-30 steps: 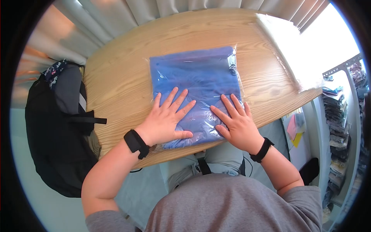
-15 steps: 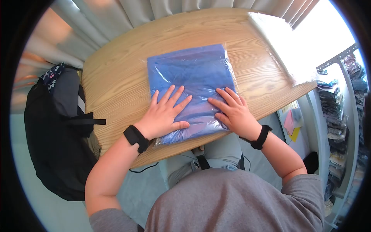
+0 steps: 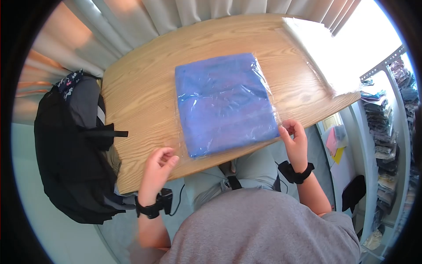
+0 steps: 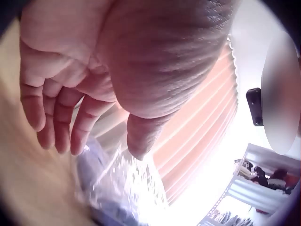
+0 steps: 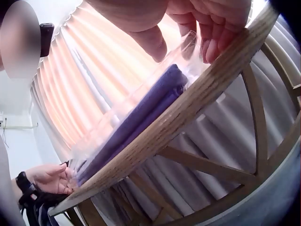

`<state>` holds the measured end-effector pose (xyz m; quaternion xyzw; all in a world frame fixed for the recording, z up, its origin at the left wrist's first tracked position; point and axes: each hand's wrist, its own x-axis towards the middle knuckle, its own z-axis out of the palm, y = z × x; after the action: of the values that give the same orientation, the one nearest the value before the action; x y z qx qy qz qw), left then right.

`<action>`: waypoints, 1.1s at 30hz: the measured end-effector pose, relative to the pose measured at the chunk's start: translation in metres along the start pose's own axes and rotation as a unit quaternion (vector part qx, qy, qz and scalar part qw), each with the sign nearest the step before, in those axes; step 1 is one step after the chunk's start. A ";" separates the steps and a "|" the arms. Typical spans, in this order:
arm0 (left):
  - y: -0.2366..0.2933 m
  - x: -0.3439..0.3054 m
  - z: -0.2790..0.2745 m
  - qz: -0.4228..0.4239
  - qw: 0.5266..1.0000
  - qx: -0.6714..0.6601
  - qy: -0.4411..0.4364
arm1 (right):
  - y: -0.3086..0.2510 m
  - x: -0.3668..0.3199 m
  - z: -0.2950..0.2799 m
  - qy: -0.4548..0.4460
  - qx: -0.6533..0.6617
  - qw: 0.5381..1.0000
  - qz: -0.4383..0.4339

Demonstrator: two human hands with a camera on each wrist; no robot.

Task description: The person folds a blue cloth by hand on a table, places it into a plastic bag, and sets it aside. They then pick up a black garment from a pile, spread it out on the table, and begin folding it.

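A folded blue cloth [image 3: 224, 105] lies flat on the wooden table in a clear plastic bag [image 3: 271, 99], close to the front edge. By the bag's near left corner is my left hand [image 3: 159, 169], its fingers loosely bent. In the left wrist view the thumb [image 4: 141, 139] stands apart from the fingers, with shiny plastic beyond them. At the near right corner my right hand [image 3: 297, 143] has bent fingers right at the plastic. The right wrist view shows its thumb [image 5: 153, 44] apart from the other fingers and the bag's raised corner [image 5: 189, 42] by the fingertips.
A stack of clear plastic bags [image 3: 314, 53] lies at the table's far right. Black and grey clothing or bags [image 3: 66, 149] hang at the left side of the table [image 3: 140, 105]. Shelves with packed goods [image 3: 384, 145] stand at the right; a curtain [image 3: 184, 13] hangs behind.
Both hands have lifted off the top of the bag, where they lay flat, and moved outward and toward the body to its two near corners. The bag stays on the table.
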<state>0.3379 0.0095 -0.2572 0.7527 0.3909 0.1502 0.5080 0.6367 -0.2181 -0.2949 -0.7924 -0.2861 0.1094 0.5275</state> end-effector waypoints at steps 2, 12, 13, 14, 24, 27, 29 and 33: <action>-0.007 -0.002 0.014 0.049 0.999 -0.006 0.010 | 0.005 0.000 0.002 0.006 0.019 0.998 -0.061; 0.012 0.003 0.049 0.066 0.974 -0.189 0.110 | 0.001 -0.003 0.010 0.058 0.223 0.973 0.027; 0.010 0.006 0.050 0.067 0.974 -0.188 0.109 | 0.004 -0.005 0.012 0.069 0.199 0.977 0.025; 0.006 0.010 0.050 0.047 0.980 -0.162 0.102 | 0.005 -0.007 0.013 0.080 0.176 0.981 0.023; 0.007 0.018 0.055 -0.035 0.995 0.032 0.089 | 0.001 -0.009 0.007 0.122 -0.035 0.990 0.059; 0.013 0.017 0.056 -0.037 0.994 0.049 0.094 | -0.029 -0.017 0.007 0.131 -0.200 0.940 -0.244; 0.013 0.017 0.056 -0.036 0.994 0.046 0.089 | -0.048 -0.020 0.015 -0.046 -0.226 0.924 -0.304; 0.022 0.015 0.055 -0.051 0.974 0.208 0.080 | -0.049 -0.004 0.038 -0.129 -0.336 0.884 -0.299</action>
<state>0.3915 -0.0189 -0.2645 0.8068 0.4904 0.0992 0.3142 0.5983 -0.1771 -0.2676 -0.7780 -0.5943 -0.0548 0.1962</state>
